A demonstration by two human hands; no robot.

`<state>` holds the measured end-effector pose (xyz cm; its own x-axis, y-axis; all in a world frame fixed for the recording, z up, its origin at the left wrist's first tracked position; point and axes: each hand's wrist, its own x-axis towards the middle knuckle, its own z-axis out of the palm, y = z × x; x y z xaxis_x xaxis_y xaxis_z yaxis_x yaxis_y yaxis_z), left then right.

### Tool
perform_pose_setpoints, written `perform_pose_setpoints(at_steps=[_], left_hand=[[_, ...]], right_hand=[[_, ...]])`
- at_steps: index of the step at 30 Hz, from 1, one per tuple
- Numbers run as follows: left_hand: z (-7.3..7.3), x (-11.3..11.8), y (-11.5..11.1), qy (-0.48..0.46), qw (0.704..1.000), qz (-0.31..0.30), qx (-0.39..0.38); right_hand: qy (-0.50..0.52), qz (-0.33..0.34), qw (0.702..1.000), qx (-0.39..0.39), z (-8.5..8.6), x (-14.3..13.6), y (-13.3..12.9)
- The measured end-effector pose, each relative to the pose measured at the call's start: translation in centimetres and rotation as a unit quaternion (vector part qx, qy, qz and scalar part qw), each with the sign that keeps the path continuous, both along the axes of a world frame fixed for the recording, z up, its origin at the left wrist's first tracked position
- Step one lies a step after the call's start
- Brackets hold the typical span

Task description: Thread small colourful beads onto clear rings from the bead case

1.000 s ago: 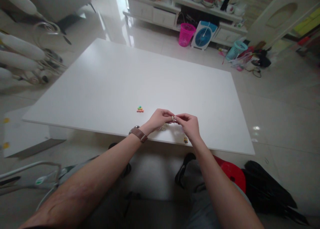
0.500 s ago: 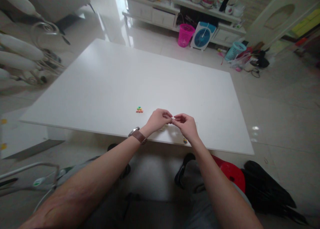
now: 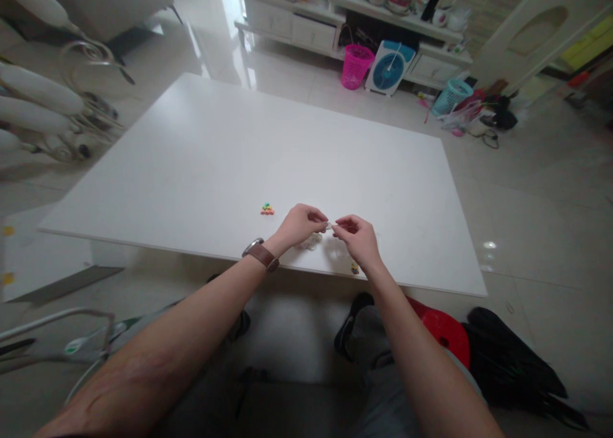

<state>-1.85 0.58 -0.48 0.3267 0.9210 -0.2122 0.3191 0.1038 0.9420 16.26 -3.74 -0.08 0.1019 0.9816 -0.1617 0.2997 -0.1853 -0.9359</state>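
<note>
My left hand [image 3: 302, 225], with a brown-strapped watch on its wrist, pinches a small whitish ring-like piece [image 3: 328, 226] above the table near its front edge. Just to the right, my right hand [image 3: 356, 235] has thumb and forefinger pressed together at the piece's right side; what they grip is too small to make out. Under my left hand lies a small pile of pale, thin loops [image 3: 312, 241]. Several green, yellow and red pieces [image 3: 267, 209] sit together on the left. A small blue and yellow item [image 3: 355, 268] lies by the front edge, below my right wrist.
The white table [image 3: 306, 151] stretches ahead. A red stool [image 3: 443, 332] and black bag [image 3: 512, 361] are at the right. Beyond the table stand a pink basket [image 3: 357, 66], a blue fan [image 3: 389, 69] and a white cabinet [image 3: 313, 34].
My left hand has shifted slightly left and up, and the fingertips of both hands are a little farther apart. More of the pale loops now shows.
</note>
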Motion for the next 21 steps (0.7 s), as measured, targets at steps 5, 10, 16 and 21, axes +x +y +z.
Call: perform_pose_setpoints(at_steps=[5,10,16,21], left_hand=[[0.0,-1.6,0.9,0.204,0.976,-0.023,0.070],[-0.6,-1.4,0.7,0.266,0.960,-0.051,0.074],[-1.3,-1.3,0.5,0.303,0.949,-0.076,0.050],[-1.9,-1.0,0.0,0.294,0.953,-0.057,0.051]], right_hand=[[-0.037,-0.002,0.999,-0.001,-0.3,0.4,0.2],[-0.047,0.002,0.999,-0.005,-0.2,0.5,0.2],[-0.058,0.003,0.998,-0.005,0.4,0.5,0.1],[-0.066,0.010,0.998,-0.004,0.6,0.4,0.0]])
